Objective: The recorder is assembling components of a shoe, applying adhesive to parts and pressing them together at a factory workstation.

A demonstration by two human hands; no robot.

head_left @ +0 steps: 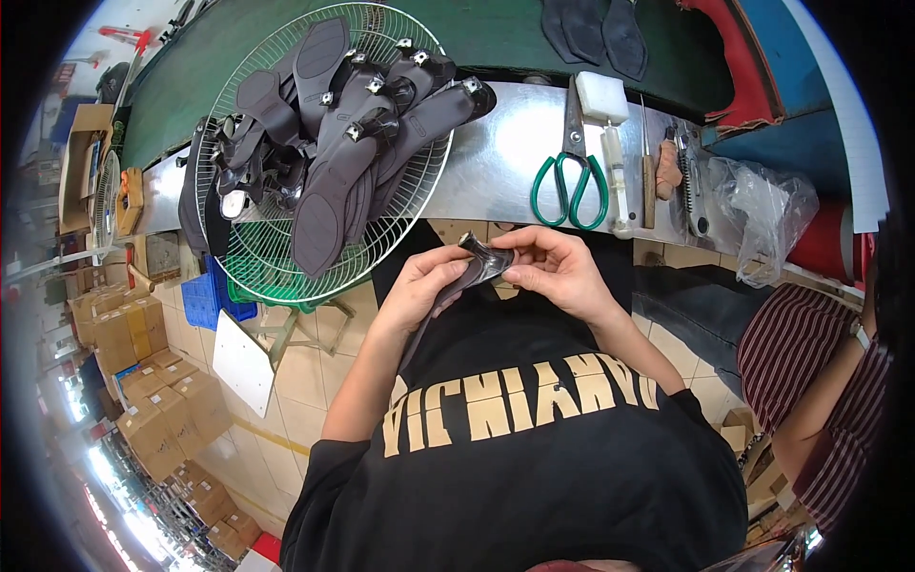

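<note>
Close to my body, in front of the bench edge, both hands hold a dark high-heeled shoe sole [488,259]. My left hand [419,286] grips it by the long flat part, which hangs down toward my shirt. Pinched at the heel end are the thumb and fingers of my right hand [564,275]. The short glossy heel points up and away from me, its light tip showing. Part of the sole is hidden behind my fingers. Beyond my left hand stands a round wire basket [410,221] heaped with several similar dark heeled soles [334,191].
On the metal bench [496,129] lie green-handled scissors [572,162], a white block [602,97], a wooden-handled tool [648,176] and a clear plastic bag [762,214]. Flat dark pieces [581,33] rest farther back. A person in a striped shirt [801,353] is at right; cartons [176,410] stand left.
</note>
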